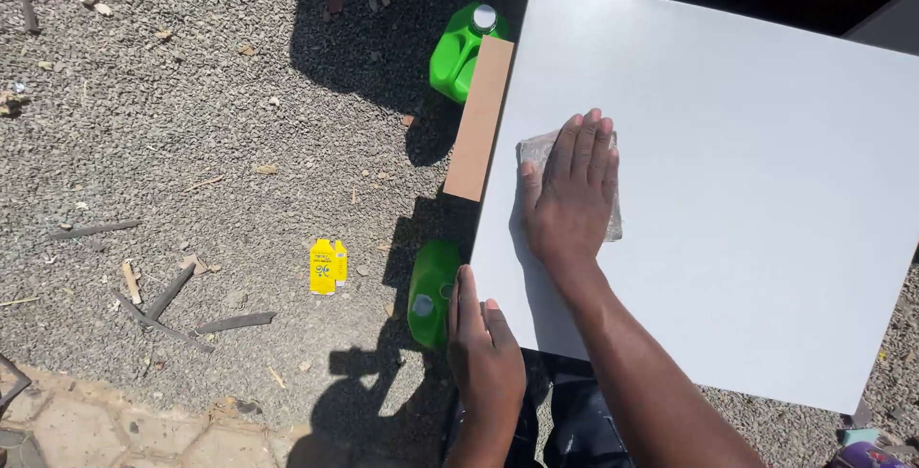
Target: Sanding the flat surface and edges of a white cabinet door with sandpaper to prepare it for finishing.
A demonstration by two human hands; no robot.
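While my right hand (572,192) presses flat, fingers spread, on grey sandpaper (536,150) atop the white panel (728,190), left hand (481,348) grips the panel's near-left corner.

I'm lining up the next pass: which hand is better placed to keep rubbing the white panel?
Probably the right hand: it lies flat on the grey pad on the white panel. The left hand only grips the panel's near edge.
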